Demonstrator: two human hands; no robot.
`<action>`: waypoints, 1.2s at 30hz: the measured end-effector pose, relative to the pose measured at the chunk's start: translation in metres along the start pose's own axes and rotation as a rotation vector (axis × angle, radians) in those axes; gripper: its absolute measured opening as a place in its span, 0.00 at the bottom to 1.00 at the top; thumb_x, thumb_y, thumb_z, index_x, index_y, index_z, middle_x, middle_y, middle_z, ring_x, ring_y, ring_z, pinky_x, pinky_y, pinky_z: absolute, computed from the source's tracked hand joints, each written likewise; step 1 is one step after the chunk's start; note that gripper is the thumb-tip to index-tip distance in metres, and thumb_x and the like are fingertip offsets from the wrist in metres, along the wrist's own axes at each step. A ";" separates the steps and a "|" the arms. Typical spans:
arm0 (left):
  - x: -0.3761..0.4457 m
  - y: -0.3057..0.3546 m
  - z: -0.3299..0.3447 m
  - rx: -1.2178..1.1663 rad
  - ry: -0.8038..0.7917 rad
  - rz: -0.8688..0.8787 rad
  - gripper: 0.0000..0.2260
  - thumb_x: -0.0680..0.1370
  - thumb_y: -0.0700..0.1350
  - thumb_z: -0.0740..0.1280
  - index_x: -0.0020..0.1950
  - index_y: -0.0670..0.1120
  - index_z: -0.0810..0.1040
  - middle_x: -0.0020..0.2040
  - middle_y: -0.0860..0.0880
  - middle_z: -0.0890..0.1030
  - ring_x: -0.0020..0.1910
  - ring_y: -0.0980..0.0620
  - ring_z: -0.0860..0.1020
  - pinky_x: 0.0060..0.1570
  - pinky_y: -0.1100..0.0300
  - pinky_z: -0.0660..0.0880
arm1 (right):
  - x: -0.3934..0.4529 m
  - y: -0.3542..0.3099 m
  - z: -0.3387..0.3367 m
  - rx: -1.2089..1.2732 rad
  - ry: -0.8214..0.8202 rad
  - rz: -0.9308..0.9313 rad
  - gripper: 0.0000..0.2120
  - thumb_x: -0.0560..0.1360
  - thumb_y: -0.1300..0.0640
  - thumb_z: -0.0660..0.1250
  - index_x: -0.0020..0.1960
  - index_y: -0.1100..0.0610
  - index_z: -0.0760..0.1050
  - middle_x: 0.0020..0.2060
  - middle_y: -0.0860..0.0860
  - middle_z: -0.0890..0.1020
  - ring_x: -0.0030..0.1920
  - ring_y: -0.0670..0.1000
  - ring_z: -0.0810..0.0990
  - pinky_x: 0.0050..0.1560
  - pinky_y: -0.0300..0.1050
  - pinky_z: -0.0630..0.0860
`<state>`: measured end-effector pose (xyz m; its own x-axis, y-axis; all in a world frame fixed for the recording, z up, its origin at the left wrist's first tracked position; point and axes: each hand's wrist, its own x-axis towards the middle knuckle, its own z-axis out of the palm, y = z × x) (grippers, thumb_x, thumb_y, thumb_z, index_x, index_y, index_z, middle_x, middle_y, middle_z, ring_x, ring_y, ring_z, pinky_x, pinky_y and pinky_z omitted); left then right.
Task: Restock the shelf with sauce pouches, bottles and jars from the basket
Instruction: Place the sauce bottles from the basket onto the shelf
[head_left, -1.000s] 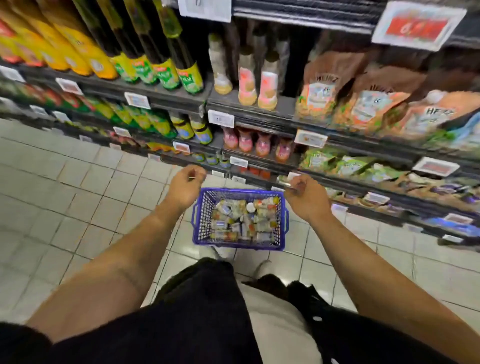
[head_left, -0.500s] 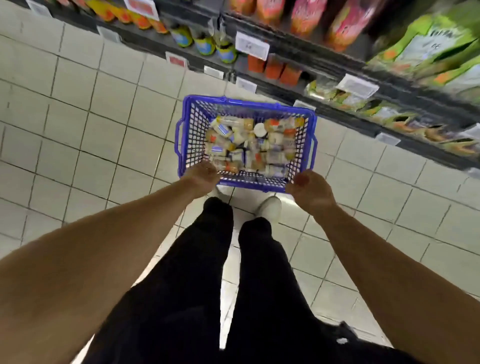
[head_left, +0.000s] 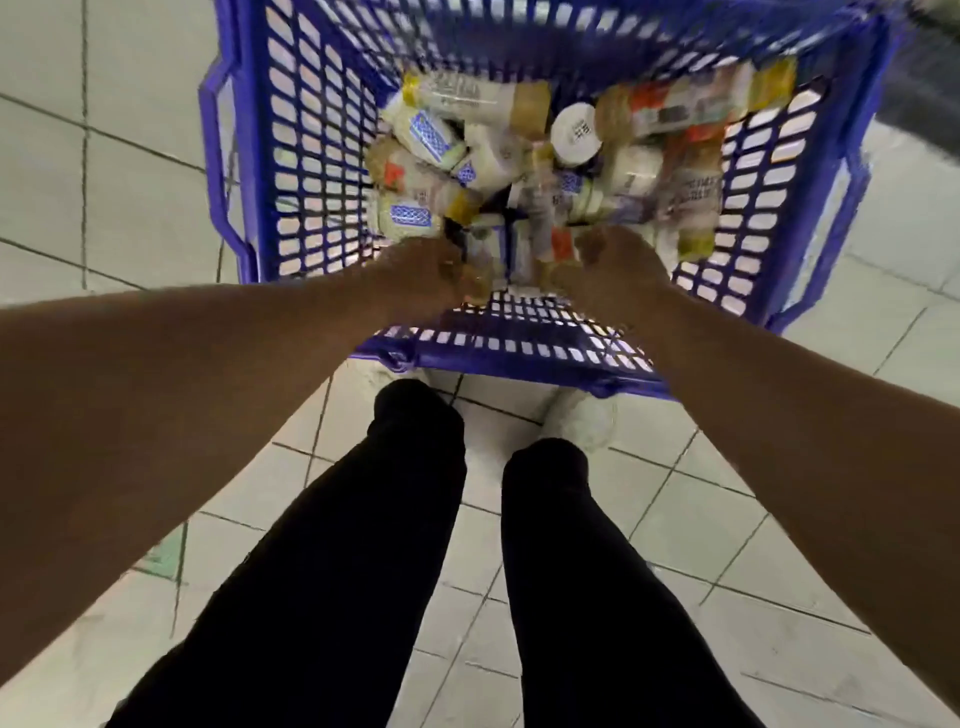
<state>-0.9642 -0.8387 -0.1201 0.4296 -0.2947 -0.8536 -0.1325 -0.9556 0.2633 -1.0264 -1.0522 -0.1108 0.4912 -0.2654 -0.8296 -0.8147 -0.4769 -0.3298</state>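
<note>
A blue plastic basket (head_left: 244, 156) stands on the tiled floor right in front of my feet. Inside lie several sauce bottles, jars and pouches in a heap, among them a jar with a white lid (head_left: 576, 132), a clear bottle with yellow ends (head_left: 467, 96) and a pouch with a blue label (head_left: 430, 136). Both my hands are inside the basket at its near end. My left hand (head_left: 421, 273) and my right hand (head_left: 615, 262) reach down among the items. Blur and the heap hide the fingers, so I cannot tell whether either hand holds anything.
Pale floor tiles (head_left: 104, 156) surround the basket. My black trouser legs (head_left: 395, 545) and white shoes (head_left: 582, 415) stand just behind the basket's near rim. A dark strip of the shelf base (head_left: 924, 88) shows at the top right.
I have bent down, and the view dropped from the shelves to the basket. Both hands moved from above its near rim down into the heap of items.
</note>
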 end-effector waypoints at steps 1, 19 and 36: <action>0.016 -0.002 0.003 0.015 -0.009 0.040 0.14 0.73 0.47 0.71 0.59 0.48 0.80 0.55 0.45 0.82 0.56 0.41 0.79 0.58 0.52 0.77 | 0.012 0.000 0.006 0.009 -0.004 -0.024 0.11 0.72 0.50 0.74 0.49 0.54 0.78 0.42 0.49 0.78 0.43 0.53 0.76 0.35 0.40 0.67; 0.040 -0.024 -0.011 0.122 -0.008 0.205 0.18 0.77 0.54 0.72 0.63 0.47 0.75 0.53 0.46 0.81 0.52 0.43 0.80 0.52 0.48 0.77 | 0.042 0.006 0.045 0.223 0.128 0.053 0.23 0.69 0.45 0.75 0.57 0.52 0.70 0.43 0.46 0.76 0.46 0.51 0.77 0.38 0.40 0.70; -0.294 0.165 -0.239 -0.813 0.227 0.209 0.21 0.70 0.34 0.77 0.54 0.50 0.73 0.44 0.48 0.79 0.38 0.51 0.79 0.34 0.50 0.80 | -0.335 -0.089 -0.158 0.923 0.120 -0.125 0.20 0.68 0.50 0.75 0.56 0.44 0.71 0.49 0.51 0.85 0.49 0.55 0.85 0.50 0.62 0.83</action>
<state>-0.8983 -0.9096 0.2815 0.6466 -0.3744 -0.6646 0.4138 -0.5598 0.7179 -1.0694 -1.0532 0.2675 0.5782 -0.3659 -0.7292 -0.6508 0.3322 -0.6827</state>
